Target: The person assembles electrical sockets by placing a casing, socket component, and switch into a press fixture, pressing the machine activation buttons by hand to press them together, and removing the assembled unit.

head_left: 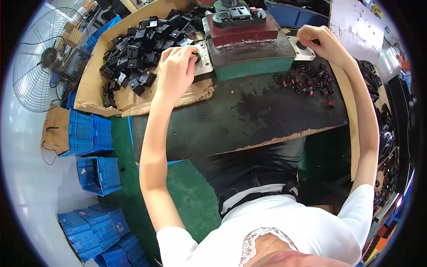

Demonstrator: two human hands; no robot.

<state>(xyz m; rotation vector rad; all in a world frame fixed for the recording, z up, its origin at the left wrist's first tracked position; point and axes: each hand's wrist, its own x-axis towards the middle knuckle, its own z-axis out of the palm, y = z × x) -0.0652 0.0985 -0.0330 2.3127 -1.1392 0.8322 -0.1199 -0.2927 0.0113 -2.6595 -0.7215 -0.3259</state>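
My left hand [174, 70] is at a metal plate [204, 62] left of the machine base, its fingers closed round a dark button, most of which they cover. On the other side, my right hand [327, 43] has its fingers curled over a dark button [301, 45] on a second metal plate [304, 54]. Between the hands stands a green block [253, 69] with a dark red block [243, 34] on top. A black part with a silver piece [240, 15] rests on the red block.
Black housings [135, 46] fill a cardboard box [89, 93] at the left. Small black-and-red parts [311, 80] lie on the dark table [209, 122], right of the block. A fan [49, 58] and blue crates [95, 173] stand left of the table.
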